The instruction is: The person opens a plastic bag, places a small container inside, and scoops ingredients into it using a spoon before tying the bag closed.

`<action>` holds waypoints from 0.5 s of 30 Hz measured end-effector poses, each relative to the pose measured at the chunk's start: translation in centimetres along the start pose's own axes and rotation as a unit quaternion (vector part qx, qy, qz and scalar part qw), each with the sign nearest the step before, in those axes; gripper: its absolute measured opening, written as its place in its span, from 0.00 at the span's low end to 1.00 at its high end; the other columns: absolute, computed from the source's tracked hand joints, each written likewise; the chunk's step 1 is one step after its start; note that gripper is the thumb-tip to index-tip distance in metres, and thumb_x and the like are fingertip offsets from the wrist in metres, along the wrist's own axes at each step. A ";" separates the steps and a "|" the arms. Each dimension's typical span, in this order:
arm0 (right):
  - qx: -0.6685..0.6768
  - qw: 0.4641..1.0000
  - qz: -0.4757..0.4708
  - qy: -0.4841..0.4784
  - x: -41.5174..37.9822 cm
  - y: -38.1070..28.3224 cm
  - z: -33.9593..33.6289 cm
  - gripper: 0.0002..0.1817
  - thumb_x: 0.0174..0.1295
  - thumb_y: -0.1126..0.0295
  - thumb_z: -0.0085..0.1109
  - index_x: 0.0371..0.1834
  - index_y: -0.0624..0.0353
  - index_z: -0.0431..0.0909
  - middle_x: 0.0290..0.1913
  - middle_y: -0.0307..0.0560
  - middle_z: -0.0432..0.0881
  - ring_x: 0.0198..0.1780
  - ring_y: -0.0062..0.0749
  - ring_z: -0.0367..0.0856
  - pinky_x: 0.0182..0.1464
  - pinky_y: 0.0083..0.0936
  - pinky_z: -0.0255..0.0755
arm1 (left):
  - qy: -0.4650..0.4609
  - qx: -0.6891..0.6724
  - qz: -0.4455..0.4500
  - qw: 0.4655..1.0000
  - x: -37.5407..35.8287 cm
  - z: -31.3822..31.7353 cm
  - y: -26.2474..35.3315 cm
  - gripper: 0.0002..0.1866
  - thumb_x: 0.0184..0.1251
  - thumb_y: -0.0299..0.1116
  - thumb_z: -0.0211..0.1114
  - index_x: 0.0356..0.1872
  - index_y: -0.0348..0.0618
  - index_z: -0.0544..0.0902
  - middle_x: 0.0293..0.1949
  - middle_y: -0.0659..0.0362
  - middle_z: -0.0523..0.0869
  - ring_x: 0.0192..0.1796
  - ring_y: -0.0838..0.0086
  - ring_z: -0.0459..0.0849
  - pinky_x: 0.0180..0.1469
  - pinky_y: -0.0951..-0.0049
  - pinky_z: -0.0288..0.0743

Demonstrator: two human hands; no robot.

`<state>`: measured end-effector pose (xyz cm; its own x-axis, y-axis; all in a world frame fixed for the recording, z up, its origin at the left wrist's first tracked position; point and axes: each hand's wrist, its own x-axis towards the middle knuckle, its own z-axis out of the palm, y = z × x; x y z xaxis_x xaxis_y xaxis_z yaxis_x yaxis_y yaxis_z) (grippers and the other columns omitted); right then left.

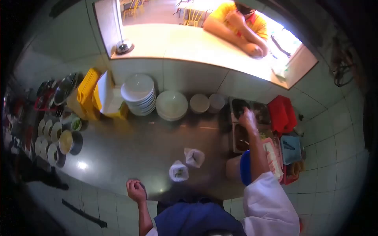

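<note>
Stretched out to the back right, my right hand (248,119) is over a dark metal food container (238,104). Its fingers point down and look drawn together; what they hold, if anything, is hidden. My left hand (136,190) rests at the counter's front edge with its fingers curled in a loose fist, and I see nothing in it. Between the hands, two small white bags stand on the steel counter (130,145). The nearer bag (179,172) is open at the top with bits of something green inside; the other bag (194,157) touches or nearly touches it.
Stacked white plates (138,88), bowls (172,105) and yellow trays (87,92) line the back wall. Several small cups (55,131) stand left. A blue-rimmed tub (245,168), red basket (282,114) and blue basket (291,149) are right. A person (240,27) leans on the hatch ledge (177,43).
</note>
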<state>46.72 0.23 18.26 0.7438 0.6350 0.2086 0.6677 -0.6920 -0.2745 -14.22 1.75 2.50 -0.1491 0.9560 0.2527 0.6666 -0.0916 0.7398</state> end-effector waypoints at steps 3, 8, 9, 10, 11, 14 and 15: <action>0.211 0.964 -0.098 -0.128 -6.2 -6.6 -4.4 0.12 0.65 0.70 0.59 0.48 0.58 0.86 0.46 0.61 0.88 0.47 0.56 0.87 0.52 0.44 0.81 | -0.009 -0.021 0.019 1.000 -0.2 0.6 -0.7 0.03 0.65 0.22 0.62 0.33 0.39 0.84 0.44 0.53 0.82 0.45 0.60 0.85 0.44 0.65 0.80; 0.135 0.940 -0.054 -0.309 -17.3 -8.0 2.8 0.09 0.62 0.67 0.64 0.41 0.57 0.88 0.39 0.57 0.89 0.44 0.46 0.89 0.47 0.37 0.81 | -0.130 -0.118 0.168 0.970 2.6 2.4 9.5 0.05 0.65 0.22 0.63 0.39 0.38 0.84 0.48 0.51 0.82 0.47 0.59 0.85 0.49 0.67 0.80; 0.124 0.938 -0.074 -0.315 -18.9 -7.0 5.3 0.09 0.61 0.67 0.65 0.41 0.56 0.88 0.39 0.57 0.89 0.43 0.45 0.89 0.47 0.37 0.81 | -0.179 -0.148 0.194 0.953 3.1 3.6 11.7 0.06 0.65 0.23 0.64 0.41 0.38 0.85 0.48 0.51 0.82 0.49 0.59 0.85 0.51 0.66 0.80; 0.163 0.935 -0.047 -0.311 -19.9 -6.9 6.4 0.09 0.61 0.67 0.65 0.41 0.56 0.88 0.38 0.57 0.89 0.42 0.45 0.89 0.46 0.37 0.81 | -0.218 -0.186 0.175 0.942 3.0 4.9 13.8 0.07 0.64 0.24 0.66 0.42 0.38 0.85 0.48 0.50 0.82 0.50 0.58 0.85 0.54 0.64 0.79; 0.201 0.930 -0.020 -0.306 -20.9 -6.9 7.3 0.08 0.60 0.68 0.66 0.41 0.56 0.88 0.37 0.56 0.88 0.41 0.45 0.89 0.46 0.37 0.80 | -0.257 -0.222 0.154 0.928 2.9 6.1 15.7 0.08 0.63 0.25 0.67 0.43 0.38 0.84 0.48 0.50 0.82 0.51 0.57 0.84 0.56 0.63 0.78; 0.252 0.926 0.029 -0.279 -22.9 -8.1 7.5 0.09 0.60 0.69 0.68 0.43 0.57 0.88 0.33 0.52 0.88 0.37 0.39 0.88 0.43 0.35 0.80 | -0.354 -0.185 0.206 0.893 2.7 10.0 18.8 0.12 0.60 0.27 0.71 0.46 0.42 0.84 0.47 0.49 0.82 0.51 0.56 0.84 0.57 0.62 0.79; 0.260 0.927 0.041 -0.266 -23.4 -8.4 7.3 0.10 0.60 0.69 0.69 0.44 0.57 0.88 0.31 0.50 0.88 0.36 0.36 0.87 0.42 0.33 0.79 | -0.384 -0.145 0.239 0.880 2.6 11.1 19.1 0.14 0.60 0.27 0.71 0.47 0.42 0.84 0.47 0.48 0.82 0.52 0.55 0.84 0.56 0.61 0.79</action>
<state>23.51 -6.33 8.78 0.5786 0.7629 -0.2884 0.4019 -0.5744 -0.7131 6.19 5.61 10.35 0.7100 0.6846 0.1650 0.2873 -0.4956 0.8197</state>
